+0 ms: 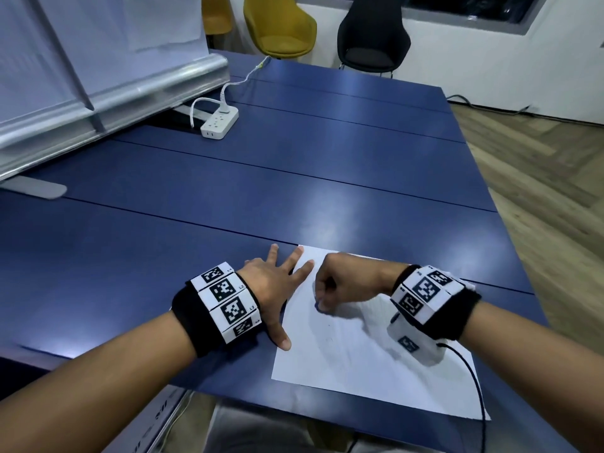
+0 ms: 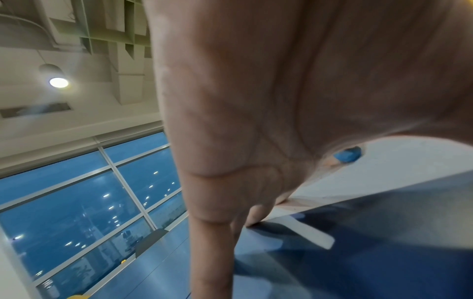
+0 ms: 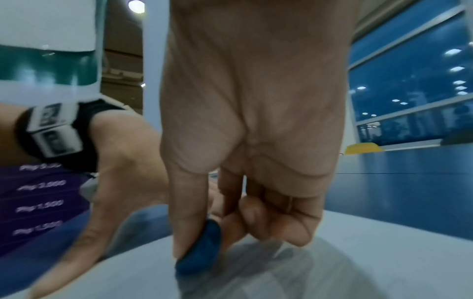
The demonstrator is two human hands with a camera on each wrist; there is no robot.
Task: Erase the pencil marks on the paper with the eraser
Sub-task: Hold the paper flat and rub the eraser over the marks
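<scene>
Erasing underway: right hand [image 1: 336,282] pinches blue eraser [image 3: 202,248], tip on paper [image 1: 376,364] near its left edge. Left hand [image 1: 271,289] flat, fingers spread, pinning that edge to table [image 1: 294,191]. Faint smudges visible below eraser; more rubbing likely needed.

Open blue table [image 1: 294,178] is seen beyond the paper [image 1: 376,364], and the way across it toward the far edge is unobstructed. The sheet's left edge is covered by the left hand [image 1: 274,289], spread flat, while its upper part is occupied by the right hand [image 1: 340,282]. Farther left, the table is taken up by a white power strip [image 1: 219,121] with its cable and a banner stand [image 1: 108,89].
</scene>
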